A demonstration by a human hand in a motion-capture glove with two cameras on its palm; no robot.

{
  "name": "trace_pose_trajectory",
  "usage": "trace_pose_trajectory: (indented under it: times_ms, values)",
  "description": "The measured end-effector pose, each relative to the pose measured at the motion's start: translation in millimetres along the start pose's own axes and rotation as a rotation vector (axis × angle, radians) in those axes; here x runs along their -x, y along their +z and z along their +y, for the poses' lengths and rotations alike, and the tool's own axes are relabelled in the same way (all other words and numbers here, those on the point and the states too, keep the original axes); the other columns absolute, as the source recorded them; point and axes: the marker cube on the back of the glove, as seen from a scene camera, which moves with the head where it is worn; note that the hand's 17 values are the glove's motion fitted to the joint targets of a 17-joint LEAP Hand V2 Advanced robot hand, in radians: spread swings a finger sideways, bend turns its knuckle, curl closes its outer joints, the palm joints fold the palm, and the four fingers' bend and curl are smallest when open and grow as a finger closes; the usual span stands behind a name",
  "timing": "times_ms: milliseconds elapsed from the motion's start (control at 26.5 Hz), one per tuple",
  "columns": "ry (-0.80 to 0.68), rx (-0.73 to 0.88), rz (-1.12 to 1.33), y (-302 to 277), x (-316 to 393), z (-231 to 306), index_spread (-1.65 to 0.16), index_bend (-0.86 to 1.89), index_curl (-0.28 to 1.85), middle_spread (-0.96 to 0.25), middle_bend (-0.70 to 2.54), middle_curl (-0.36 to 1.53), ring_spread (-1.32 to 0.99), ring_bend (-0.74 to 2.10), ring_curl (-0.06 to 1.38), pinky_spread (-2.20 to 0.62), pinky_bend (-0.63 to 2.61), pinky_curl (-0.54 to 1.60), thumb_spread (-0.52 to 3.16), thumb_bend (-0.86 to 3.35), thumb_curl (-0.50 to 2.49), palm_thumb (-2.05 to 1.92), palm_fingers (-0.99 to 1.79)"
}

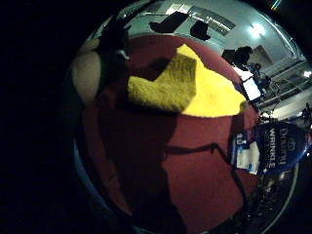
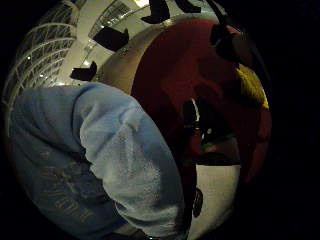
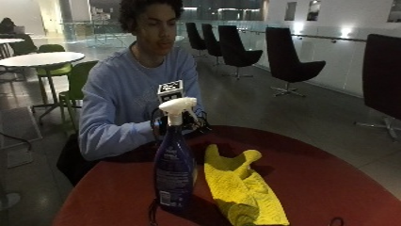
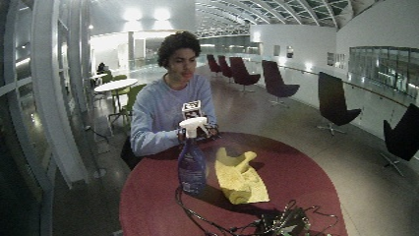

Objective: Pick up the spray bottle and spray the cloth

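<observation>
Red table (image 3: 325, 183), hand (image 3: 164, 125) behind bottle (image 3: 173, 165)

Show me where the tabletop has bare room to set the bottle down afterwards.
Bare red table lies beyond the yellow cloth, on its side away from the spray bottle. Crowded: bottle and cloth nearly touch, and cables clutter the edge opposite the person.

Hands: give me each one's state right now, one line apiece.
Gloved right hand: behind the spray bottle, holding nothing; fingers cannot be told.
Bare hand: not visible, cannot be told.
</observation>
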Motion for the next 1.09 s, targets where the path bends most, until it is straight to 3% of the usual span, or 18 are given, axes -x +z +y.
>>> trace_pose_trajectory:
  times_ms: [415, 1093]
  values:
    - [0.002, 0.003, 0.006, 2.3, -3.9, 5.5, -0.28, 0.24, 0.25, -0.04, 0.35, 0.23, 0.01, 0.27, 0.19, 0.14, 0.26, 0.20, 0.84, 0.36, 0.21, 0.64, 0.79]
    - [0.049, -0.009, -0.088, -5.9, -6.1, 9.1, -0.35, 0.12, 0.30, -0.04, 0.30, 0.31, 0.02, 0.19, 0.24, 0.18, 0.24, 0.27, 1.09, 0.23, 0.30, 0.66, 0.73]
